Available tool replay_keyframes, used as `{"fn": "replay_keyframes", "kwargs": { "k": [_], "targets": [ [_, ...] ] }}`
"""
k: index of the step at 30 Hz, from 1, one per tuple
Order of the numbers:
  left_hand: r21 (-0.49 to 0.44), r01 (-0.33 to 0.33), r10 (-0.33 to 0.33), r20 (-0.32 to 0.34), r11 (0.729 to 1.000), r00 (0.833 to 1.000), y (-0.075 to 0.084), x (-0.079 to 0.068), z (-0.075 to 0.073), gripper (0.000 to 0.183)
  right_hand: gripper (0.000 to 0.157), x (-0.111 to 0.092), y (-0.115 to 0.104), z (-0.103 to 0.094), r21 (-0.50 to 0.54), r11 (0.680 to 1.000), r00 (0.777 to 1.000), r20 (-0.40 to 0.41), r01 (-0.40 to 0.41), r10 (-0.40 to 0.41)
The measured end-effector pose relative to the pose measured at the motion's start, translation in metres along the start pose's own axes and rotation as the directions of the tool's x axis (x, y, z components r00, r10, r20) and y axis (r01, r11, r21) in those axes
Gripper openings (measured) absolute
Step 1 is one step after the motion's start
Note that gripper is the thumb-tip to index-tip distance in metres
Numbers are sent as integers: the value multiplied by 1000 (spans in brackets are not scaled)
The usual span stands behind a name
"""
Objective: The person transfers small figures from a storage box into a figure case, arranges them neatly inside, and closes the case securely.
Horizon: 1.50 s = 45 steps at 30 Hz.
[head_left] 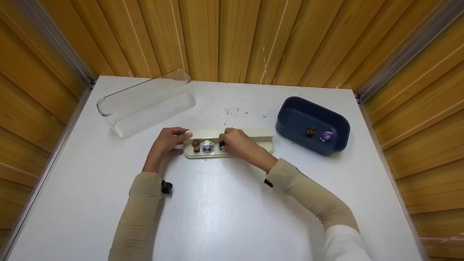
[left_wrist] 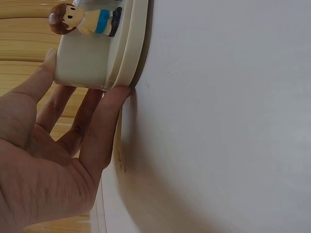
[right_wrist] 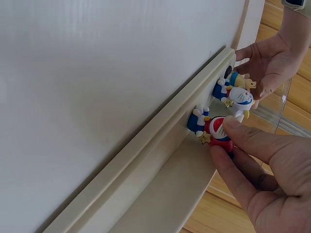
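Note:
A long beige stepped stand (head_left: 259, 135) lies across the middle of the table. My left hand (head_left: 168, 141) holds its left end, the thumb and fingers spread around the corner. Nearest that hand stands a brown-haired boy figurine (left_wrist: 92, 22) in yellow and blue. Beside it stands a blue-and-white cat figurine (head_left: 207, 145) with a white head and yellow bits. My right hand (head_left: 239, 143) pinches the head of another cat figurine (right_wrist: 206, 126), blue with a red top, between thumb and fingers. Its feet are at the stand's lower step; contact is hard to tell.
A dark blue basin (head_left: 295, 139) at the right holds a brown figurine (head_left: 310, 131) and a purple figurine (head_left: 327, 136). At the back left lies a clear plastic bin (head_left: 154, 108). Dark marks (head_left: 232, 111) dot the white table behind the stand. Wood-patterned walls (head_left: 232, 40) enclose the table.

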<state>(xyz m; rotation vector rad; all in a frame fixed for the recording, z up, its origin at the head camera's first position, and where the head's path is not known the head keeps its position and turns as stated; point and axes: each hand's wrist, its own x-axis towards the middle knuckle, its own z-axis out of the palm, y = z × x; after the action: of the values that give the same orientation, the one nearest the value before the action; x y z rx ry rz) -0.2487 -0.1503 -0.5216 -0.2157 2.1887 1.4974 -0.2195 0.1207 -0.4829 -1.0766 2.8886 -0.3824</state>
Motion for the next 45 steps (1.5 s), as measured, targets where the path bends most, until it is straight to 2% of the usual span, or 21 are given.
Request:
{"fn": "replay_keyframes", "kwargs": {
  "k": [15,19,25,31,40,45],
  "targets": [
    [-53,22,-21,23,998,1000,2,2,-2,49,18,6,-3,1,-4,1000,1000,1,15,-15],
    [-41,8,-7,14,999,1000,2,3,-4,49,16,8,-3,0,-8,1000,1000,-11,26,-26],
    [-47,22,-22,-1,999,1000,0,3,-5,45,15,11,-2,1,10,999,999,-13,43,-43],
    [-41,7,-7,-3,999,1000,-1,4,-2,46,15,8,-1,1,43,999,1000,6,22,-22],
    [-38,-25,25,0,999,1000,-2,3,1,47,21,1,5,1,8,1000,999,43,23,-23],
    [-32,4,-4,-6,999,1000,-2,1,1,45,22,-4,7,-2,49,997,998,17,54,-55]
  ]
}}
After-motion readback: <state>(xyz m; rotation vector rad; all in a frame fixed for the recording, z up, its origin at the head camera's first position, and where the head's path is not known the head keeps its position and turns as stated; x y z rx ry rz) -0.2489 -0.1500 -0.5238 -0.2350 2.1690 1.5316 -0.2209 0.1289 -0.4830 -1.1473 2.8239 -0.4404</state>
